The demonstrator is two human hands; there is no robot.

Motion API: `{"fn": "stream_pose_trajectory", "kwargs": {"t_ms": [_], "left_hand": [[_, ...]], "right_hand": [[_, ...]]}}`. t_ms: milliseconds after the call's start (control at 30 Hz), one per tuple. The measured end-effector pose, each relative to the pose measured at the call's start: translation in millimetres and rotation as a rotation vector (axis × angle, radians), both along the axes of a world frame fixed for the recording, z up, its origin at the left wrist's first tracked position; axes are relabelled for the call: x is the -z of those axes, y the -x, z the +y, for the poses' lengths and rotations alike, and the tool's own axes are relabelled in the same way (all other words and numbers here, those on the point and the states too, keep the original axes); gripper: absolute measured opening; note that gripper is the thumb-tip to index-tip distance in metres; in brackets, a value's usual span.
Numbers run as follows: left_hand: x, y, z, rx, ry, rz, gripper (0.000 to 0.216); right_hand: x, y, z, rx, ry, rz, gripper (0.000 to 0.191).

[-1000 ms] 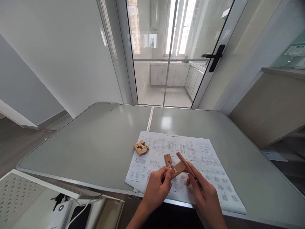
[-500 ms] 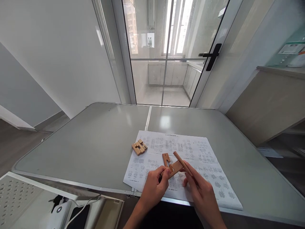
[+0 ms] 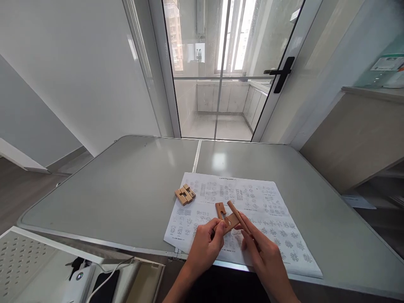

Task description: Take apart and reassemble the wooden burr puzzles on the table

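My left hand (image 3: 205,246) pinches a notched wooden puzzle piece (image 3: 230,221) by its near end, just above the printed instruction sheet (image 3: 265,210). My right hand (image 3: 263,254) holds a long wooden bar (image 3: 239,215) that lies crosswise against that piece. Another short notched piece (image 3: 220,209) rests on the sheet just behind them. A small cluster of joined wooden pieces (image 3: 184,194) lies at the sheet's left edge, away from both hands.
The grey folding table (image 3: 120,189) has a seam down its middle. Below its near left edge sit a white perforated panel (image 3: 28,261), a white device (image 3: 77,286) and a cable. A glass door with a black handle (image 3: 279,73) stands behind.
Both hands with the two wooden pieces have drawn slightly closer together and a little left. The long bar now sits tighter against the notched piece.
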State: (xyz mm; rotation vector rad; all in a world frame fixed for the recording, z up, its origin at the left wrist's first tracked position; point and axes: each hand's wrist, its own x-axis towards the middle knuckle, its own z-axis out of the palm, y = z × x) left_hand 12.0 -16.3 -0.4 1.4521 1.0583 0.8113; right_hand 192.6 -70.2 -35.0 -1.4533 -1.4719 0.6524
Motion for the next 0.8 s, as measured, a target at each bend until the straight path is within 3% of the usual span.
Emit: {"fn": "stream_pose_trajectory", "kwargs": {"t_ms": [167,367,800], "left_hand": [[0.9,1.1,0.3,0.016,0.002,-0.01,0.043],[4.5,-0.5,0.7,0.06,0.003,0.0,0.043],[1.7,-1.9,-2.0,0.132,0.009,0.018,0.045]], "right_hand": [[-1.3,-1.0,0.8,-0.028,-0.029,-0.015,0.047],[1.7,3.3,0.5,-0.185,-0.058,-0.098,0.044],[1.7,8.9,0.9,0.051,-0.144,-0.18,0.039]]}}
